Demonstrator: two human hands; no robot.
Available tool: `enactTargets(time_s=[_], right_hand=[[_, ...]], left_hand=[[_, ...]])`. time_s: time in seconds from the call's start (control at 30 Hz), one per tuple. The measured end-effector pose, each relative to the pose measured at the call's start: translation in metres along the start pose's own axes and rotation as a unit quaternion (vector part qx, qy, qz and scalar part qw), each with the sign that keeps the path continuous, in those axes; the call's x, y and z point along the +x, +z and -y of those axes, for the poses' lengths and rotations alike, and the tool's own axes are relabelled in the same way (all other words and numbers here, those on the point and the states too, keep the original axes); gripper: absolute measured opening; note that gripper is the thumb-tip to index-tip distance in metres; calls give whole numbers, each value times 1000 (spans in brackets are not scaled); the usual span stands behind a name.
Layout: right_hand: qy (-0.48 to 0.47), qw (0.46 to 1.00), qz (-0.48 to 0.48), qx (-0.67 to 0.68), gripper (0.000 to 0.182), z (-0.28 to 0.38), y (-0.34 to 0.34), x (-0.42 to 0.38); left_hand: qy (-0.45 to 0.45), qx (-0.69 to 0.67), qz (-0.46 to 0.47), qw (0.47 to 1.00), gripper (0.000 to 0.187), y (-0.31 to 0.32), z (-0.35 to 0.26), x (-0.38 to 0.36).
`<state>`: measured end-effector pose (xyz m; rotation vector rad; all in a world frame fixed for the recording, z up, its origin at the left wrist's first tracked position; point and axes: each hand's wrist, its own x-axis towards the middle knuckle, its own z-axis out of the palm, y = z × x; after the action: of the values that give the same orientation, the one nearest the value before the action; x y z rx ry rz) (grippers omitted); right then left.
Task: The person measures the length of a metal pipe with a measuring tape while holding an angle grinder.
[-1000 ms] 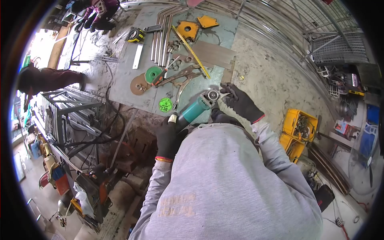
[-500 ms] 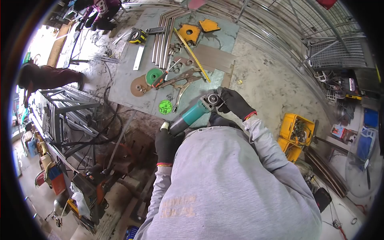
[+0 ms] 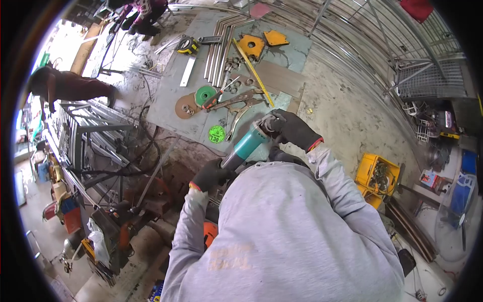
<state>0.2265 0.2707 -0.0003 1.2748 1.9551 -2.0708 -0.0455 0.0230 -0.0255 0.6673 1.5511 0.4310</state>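
A teal and grey angle grinder [image 3: 247, 145] lies slantwise across my front, near the table's close edge. My gloved left hand [image 3: 214, 175] is wrapped round its grey rear end. At the other end my gloved right hand [image 3: 296, 131] grips the metal head, its fingers covering part of it. Just beyond the grinder on the table are locking pliers [image 3: 237, 120], a round green label [image 3: 217, 134], a green disc [image 3: 205, 94] and a brown disc [image 3: 184, 107]. An orange-handled tool [image 3: 211, 102] rests beside the green disc.
Steel tubes [image 3: 219, 54], a yellow ruler [image 3: 254, 73], a tape measure [image 3: 187, 45] and orange magnet holders [image 3: 251, 47] lie farther back. Yellow bins [image 3: 376, 172] stand at right, metal frames [image 3: 98, 131] at left. Other people [image 3: 70, 85] are at the left and upper left.
My left hand has closed farther round the grinder's rear end. My right hand has turned over its head, covering the round spindle end. The view has shifted slightly.
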Motion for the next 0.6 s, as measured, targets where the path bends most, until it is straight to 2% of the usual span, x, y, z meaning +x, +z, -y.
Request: enactTargets(time_s=[0.03,0.07,0.1,0.13,0.17,0.2,0.23,0.27,0.33,0.37,0.4,0.47,0.6], right_hand=[[0,1000,-7,6,39,-2,1,-5],[-70,995,0,74,40,-5,3,-11],[-140,980,8,139,42,-7,4,-14],[-137,980,5,143,42,7,4,-19],[-18,971,7,238,47,34,3,-27],[101,940,10,326,51,48,1,-31],[-132,807,89,568,63,6,13,-40],[-130,807,93,568,63,-10,18,-25],[-127,767,123,617,72,-23,22,2],[-143,802,100,571,75,-12,19,-4],[-147,802,97,571,75,-13,16,-3],[-205,845,59,491,76,-14,15,-7],[-208,836,3,508,73,2,9,-9]], left_hand=[[11,44,-40,998,51,7,-1,-4],[12,51,-35,998,51,14,-14,-17],[98,83,-174,976,48,22,-34,-38],[181,110,-308,927,45,27,-43,-51],[245,58,-338,907,47,29,-45,-54],[243,55,-338,908,47,31,-48,-57],[301,187,-440,825,51,31,-52,-61],[347,315,-525,711,55,31,-56,-64],[349,315,-533,703,59,33,-49,-56],[355,313,-536,699,62,36,-47,-51],[366,308,-540,693,65,37,-47,-43],[380,286,-538,696,67,43,-46,-43],[392,276,-554,681,67,49,-49,-45]])
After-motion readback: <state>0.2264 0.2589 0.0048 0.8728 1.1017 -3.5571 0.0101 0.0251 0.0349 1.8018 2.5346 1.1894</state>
